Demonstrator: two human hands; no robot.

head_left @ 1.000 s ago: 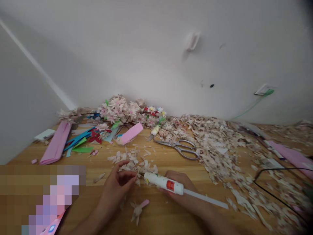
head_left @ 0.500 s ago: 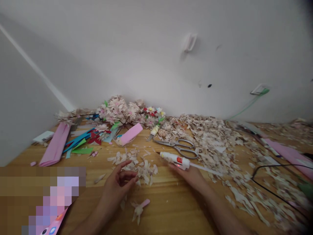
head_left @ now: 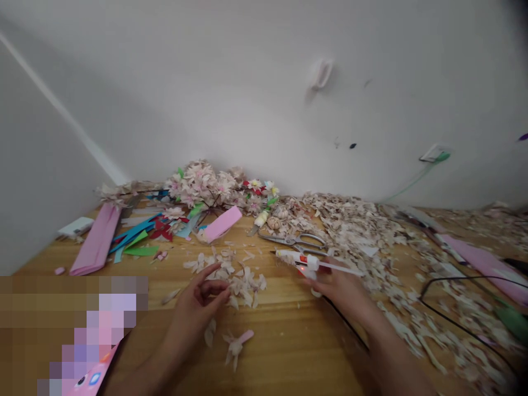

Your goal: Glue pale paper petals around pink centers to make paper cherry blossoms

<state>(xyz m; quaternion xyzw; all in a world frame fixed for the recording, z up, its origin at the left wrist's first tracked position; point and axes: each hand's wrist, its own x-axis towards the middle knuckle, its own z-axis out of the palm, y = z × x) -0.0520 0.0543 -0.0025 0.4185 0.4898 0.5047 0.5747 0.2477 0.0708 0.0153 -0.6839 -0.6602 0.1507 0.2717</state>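
Note:
My right hand (head_left: 344,289) grips a white glue gun (head_left: 297,259) with a red mark, its nozzle pointing left and a glue stick trailing out to the right. It hovers just in front of the steel scissors (head_left: 297,242) lying on the wooden table (head_left: 289,335). My left hand (head_left: 198,301) rests at centre with fingers curled in a pinch over a small pile of pale paper petals (head_left: 235,278); what it pinches is too small to name. A little paper flower with a pink stem (head_left: 237,345) lies close to me.
Paper blossoms on twigs (head_left: 206,184) are heaped against the white wall. Pink folded paper (head_left: 95,245), blue and green strips (head_left: 134,237) and a pink block (head_left: 223,223) sit at left. Paper scraps (head_left: 371,236) cover the right side, crossed by a black cable (head_left: 454,324).
My right hand has carried the glue gun away from my left hand, up and to the right toward the scissors. My left hand has stayed put, still pinched.

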